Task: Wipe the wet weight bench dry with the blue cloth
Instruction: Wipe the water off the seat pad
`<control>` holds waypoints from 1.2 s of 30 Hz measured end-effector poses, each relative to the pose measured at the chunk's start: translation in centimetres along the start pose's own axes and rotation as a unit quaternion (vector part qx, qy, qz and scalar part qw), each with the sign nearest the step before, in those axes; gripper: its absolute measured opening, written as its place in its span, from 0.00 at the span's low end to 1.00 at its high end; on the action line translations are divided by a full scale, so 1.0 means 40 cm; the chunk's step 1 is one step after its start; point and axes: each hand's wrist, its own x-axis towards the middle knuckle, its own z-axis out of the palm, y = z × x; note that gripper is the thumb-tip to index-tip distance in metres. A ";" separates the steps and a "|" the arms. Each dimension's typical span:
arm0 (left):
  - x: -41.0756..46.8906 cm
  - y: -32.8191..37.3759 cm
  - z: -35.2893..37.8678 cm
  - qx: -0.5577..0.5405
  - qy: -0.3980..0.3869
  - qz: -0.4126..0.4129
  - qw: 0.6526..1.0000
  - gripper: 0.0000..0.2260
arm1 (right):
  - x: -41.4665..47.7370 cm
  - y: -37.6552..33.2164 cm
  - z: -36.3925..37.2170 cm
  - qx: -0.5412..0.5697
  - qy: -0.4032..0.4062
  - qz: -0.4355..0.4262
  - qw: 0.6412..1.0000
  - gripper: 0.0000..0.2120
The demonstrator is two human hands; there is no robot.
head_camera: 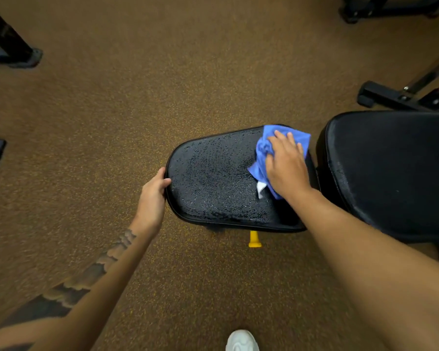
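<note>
The black seat pad (213, 178) of the weight bench is covered in water droplets. A crumpled blue cloth (264, 153) with a white tag lies on the pad's right end. My right hand (287, 165) presses flat on the cloth, fingers spread and fairly straight. My left hand (152, 196) grips the pad's left edge, thumb on top and fingers curled under the rim. To the right, the larger black back pad (390, 173) shows a dull, smeared surface.
A yellow adjustment knob (254, 239) sticks out below the seat pad. Black machine frames stand at the top left (13, 46), top right (380, 8) and right (411, 95). Brown speckled floor surrounds the bench. A white shoe (241, 341) shows at the bottom.
</note>
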 end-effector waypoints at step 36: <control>0.017 -0.003 -0.001 -0.028 -0.024 -0.013 0.999 0.22 | -0.031 -0.116 0.025 0.067 -0.010 -0.142 0.988 0.20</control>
